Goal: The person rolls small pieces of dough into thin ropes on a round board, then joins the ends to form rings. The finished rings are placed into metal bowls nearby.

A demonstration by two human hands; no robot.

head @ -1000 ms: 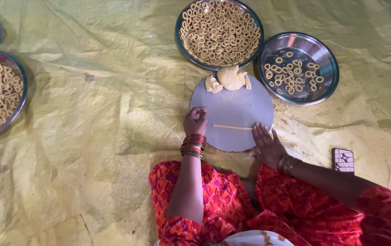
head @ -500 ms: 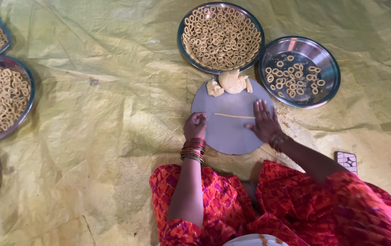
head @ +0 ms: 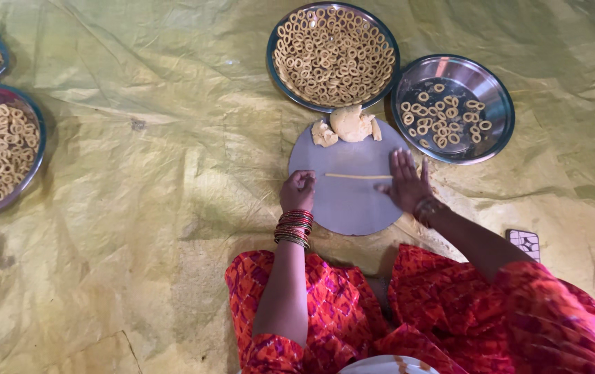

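A thin dough rope point(head: 357, 176) is seen lying across a round grey board point(head: 342, 204), its long axis running nine to three o'clock, with the flat, spread right hand point(head: 405, 184) touching its three o'clock end and the loosely curled, empty left hand point(head: 298, 192) just beyond its nine o'clock end.

Two hands: left hand point(head: 298, 192) at 7 o'clock of the one round grey board point(head: 344, 201), right hand point(head: 407, 183) at 4 o'clock. One thin dough strand point(head: 356, 176) across it. Two dough lumps at 12 o'clock: large lump point(head: 350, 125), small lump point(head: 323, 133). Two steel plates of rings beyond: full plate point(head: 334, 55), sparse plate point(head: 453, 109). Two more ring plates far at 9 o'clock.
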